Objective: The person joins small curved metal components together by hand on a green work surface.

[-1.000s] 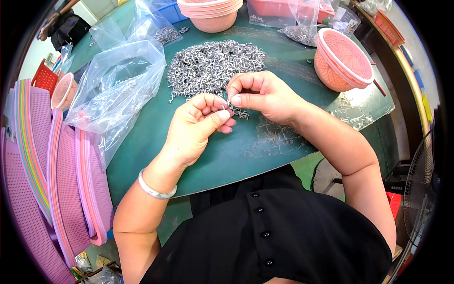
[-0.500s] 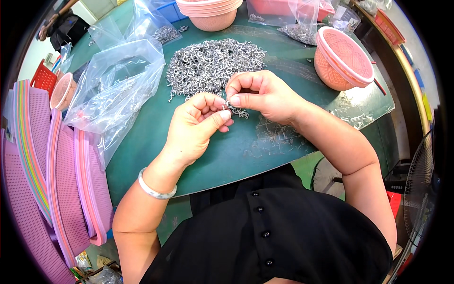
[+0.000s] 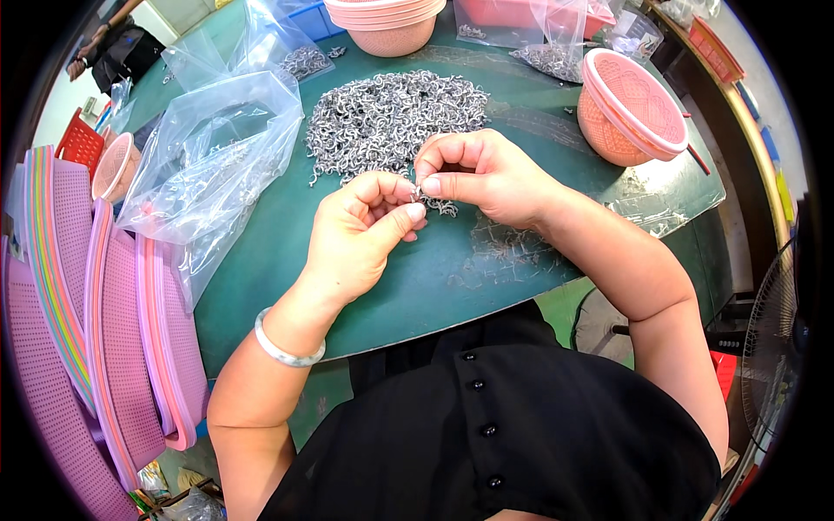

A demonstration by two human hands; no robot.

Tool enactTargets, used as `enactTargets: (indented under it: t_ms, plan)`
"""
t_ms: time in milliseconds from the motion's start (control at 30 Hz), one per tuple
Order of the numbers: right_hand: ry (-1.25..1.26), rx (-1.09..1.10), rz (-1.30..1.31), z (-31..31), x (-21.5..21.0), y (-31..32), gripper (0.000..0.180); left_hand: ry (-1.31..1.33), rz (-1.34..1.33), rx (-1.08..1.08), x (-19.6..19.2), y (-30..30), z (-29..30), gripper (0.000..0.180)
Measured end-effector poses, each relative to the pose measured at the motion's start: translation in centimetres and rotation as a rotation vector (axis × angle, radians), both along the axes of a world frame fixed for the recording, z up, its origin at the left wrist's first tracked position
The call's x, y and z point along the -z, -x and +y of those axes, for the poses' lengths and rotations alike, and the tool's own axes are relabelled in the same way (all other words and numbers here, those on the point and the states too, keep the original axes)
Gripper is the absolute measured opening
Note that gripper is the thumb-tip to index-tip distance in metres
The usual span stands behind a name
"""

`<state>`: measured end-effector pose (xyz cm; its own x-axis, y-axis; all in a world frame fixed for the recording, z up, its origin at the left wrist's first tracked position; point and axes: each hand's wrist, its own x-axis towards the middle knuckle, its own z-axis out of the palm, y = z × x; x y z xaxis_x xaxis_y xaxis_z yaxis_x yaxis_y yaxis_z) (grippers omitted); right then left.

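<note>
Just in front of a heap of small curved silver metal pieces (image 3: 395, 117), my two hands meet fingertip to fingertip. My left hand (image 3: 352, 234), with a pale bangle (image 3: 285, 349) on its wrist, is closed in a pinch of thumb and fingers. Thumb and index finger of my right hand (image 3: 495, 178) pinch too. Between the tips a bit of a small metal piece (image 3: 418, 192) shows; the fingers cover most of it. A few loose pieces (image 3: 443, 207) lie on the green table (image 3: 391, 291) just under my hands.
Left of the heap lies a clear plastic bag (image 3: 217, 148). Purple perforated baskets (image 3: 122, 321) stand along the left edge. Pink baskets (image 3: 630, 113) sit at right, with another stack (image 3: 391, 35) behind. A fan (image 3: 769, 356) stands at far right. Another person (image 3: 122, 52) is at upper left.
My hands hold almost the same pinch in the same place, the left one shifting only very slightly. At upper left, the other person's hand has moved a little.
</note>
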<state>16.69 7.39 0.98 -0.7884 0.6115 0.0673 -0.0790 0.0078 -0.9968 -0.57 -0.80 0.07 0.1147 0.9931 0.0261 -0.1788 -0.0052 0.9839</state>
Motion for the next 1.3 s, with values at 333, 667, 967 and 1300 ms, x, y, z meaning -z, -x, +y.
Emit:
enactTargets:
  t_ms: [333,667,967,1300]
  plan:
    - [-0.003,-0.014,-0.026,-0.06,-0.08,0.03,0.007,-0.013,0.097,-0.059,-0.52,-0.06,-0.29,0.010]
    - [0.031,-0.003,-0.040,-0.20,-0.16,0.14,0.007,0.058,0.089,-0.080,-0.84,-0.14,-0.20,0.010]
    - [0.006,0.088,-0.048,-0.47,-0.01,0.39,0.011,0.223,-0.096,-0.057,-0.78,-0.03,-0.01,0.014]
    - [-0.011,0.135,-0.058,-0.45,0.25,0.46,0.013,0.286,-0.194,-0.045,-0.60,-0.01,0.10,0.016]
